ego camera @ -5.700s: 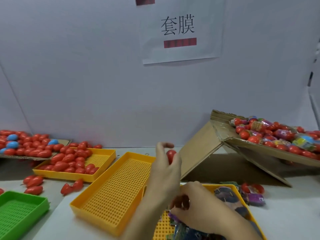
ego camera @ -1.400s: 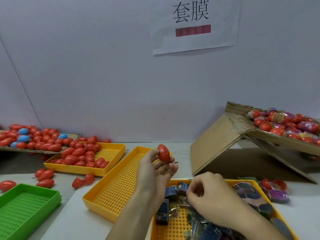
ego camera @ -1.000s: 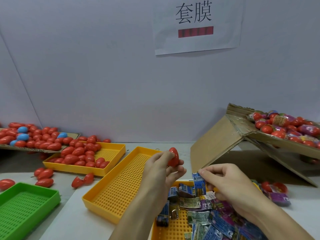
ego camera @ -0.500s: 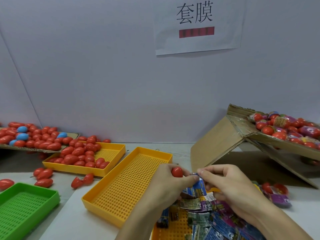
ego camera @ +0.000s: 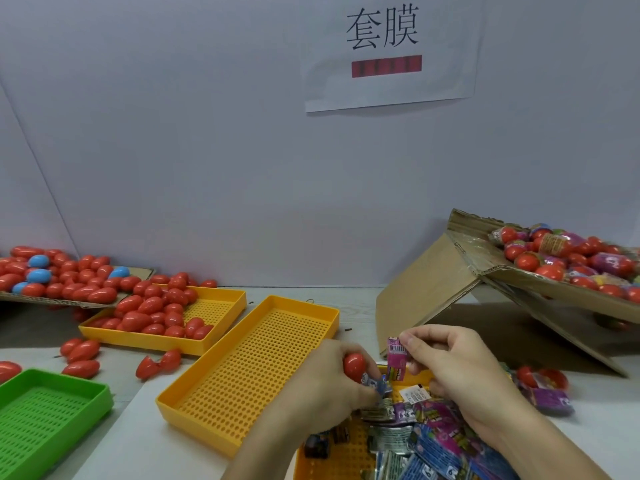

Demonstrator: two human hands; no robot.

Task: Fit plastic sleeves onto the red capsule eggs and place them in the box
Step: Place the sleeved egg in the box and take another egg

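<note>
I was looking at a packing station in a small factory or assembly workshop. A paper sign with Chinese characters labelled the plain grey partition wall. The bench carried perforated yellow trays, bulk heaps of red capsule eggs, a pile of printed sleeves and a tilted cardboard box of finished eggs.
</note>
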